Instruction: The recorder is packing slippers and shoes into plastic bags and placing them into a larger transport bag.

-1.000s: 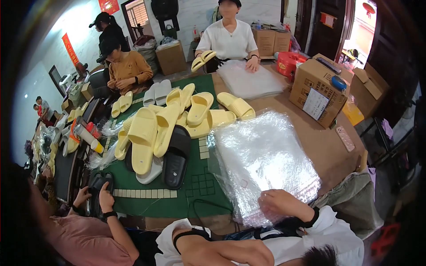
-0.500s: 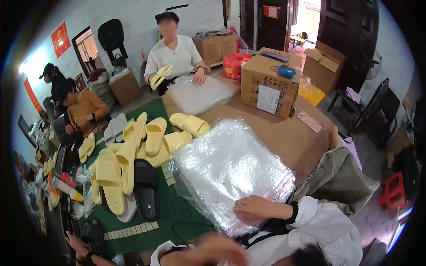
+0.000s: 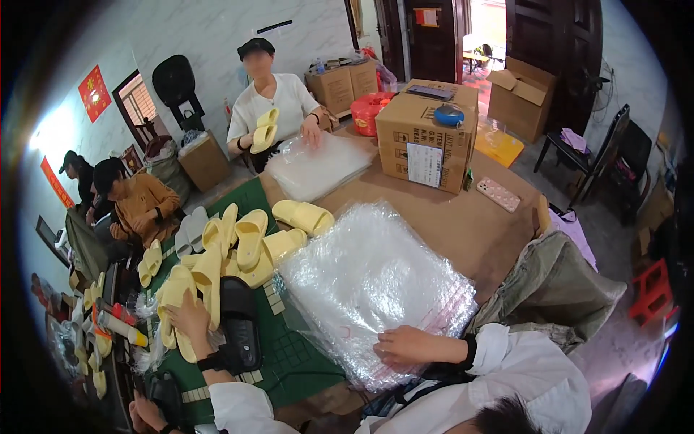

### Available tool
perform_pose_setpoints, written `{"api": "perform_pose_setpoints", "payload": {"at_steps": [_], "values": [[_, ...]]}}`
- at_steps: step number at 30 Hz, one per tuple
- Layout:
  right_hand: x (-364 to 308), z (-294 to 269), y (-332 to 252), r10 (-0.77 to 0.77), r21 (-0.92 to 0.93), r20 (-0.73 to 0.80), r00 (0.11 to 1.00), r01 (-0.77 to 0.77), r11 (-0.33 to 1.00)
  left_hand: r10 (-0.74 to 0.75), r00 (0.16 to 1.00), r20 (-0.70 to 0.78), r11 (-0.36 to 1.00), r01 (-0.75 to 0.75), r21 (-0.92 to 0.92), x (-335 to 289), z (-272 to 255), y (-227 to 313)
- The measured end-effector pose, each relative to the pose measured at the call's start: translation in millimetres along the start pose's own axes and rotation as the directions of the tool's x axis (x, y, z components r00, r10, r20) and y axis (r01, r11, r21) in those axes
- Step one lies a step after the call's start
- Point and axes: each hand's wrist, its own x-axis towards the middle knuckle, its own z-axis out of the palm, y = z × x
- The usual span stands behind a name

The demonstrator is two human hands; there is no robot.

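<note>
My left hand point(image 3: 189, 318) is closed around a yellow slipper point(image 3: 177, 286) at the near left of a slipper pile. Beside it a black slipper point(image 3: 238, 318) lies on the green mat, next to more yellow slippers point(image 3: 251, 235). On the right, my right hand point(image 3: 400, 346) rests at the near edge of a stack of clear plastic bags point(image 3: 369, 278). Its fingers are curled against the top bag, and their tips are partly hidden. A pair of grey slippers point(image 3: 191, 228) lies behind the yellow ones.
Across the table a person point(image 3: 271, 101) holds yellow slippers above another bag stack point(image 3: 318, 166). A carton point(image 3: 423, 137) and a phone point(image 3: 497, 194) stand at the back right. A grey-green sack point(image 3: 549, 289) hangs at the right edge. Another person's hand point(image 3: 148, 414) is at the lower left.
My left hand has swung left from in front of the bags to the yellow slippers and taken hold of one. My right hand stays at the bag stack.
</note>
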Motion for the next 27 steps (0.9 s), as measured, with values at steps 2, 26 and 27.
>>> {"api": "perform_pose_setpoints", "payload": {"at_steps": [2, 26, 27], "values": [[1, 2, -1, 0.008, -0.013, 0.010, 1.000, -0.008, 1.000, -0.093, 0.983, -0.161, 0.979, 0.061, -0.193, 23, 22, -13], [-1, 0, -3, 0.087, -0.056, 0.086, 0.993, -0.082, 0.995, 0.218, 0.970, -0.108, 0.917, -0.241, -0.317, -14, 32, 21], [-1, 1, -3, 0.083, -0.047, 0.064, 0.995, -0.080, 0.996, 0.257, 0.950, -0.179, 0.942, -0.287, -0.172, -16, 39, 17]]}}
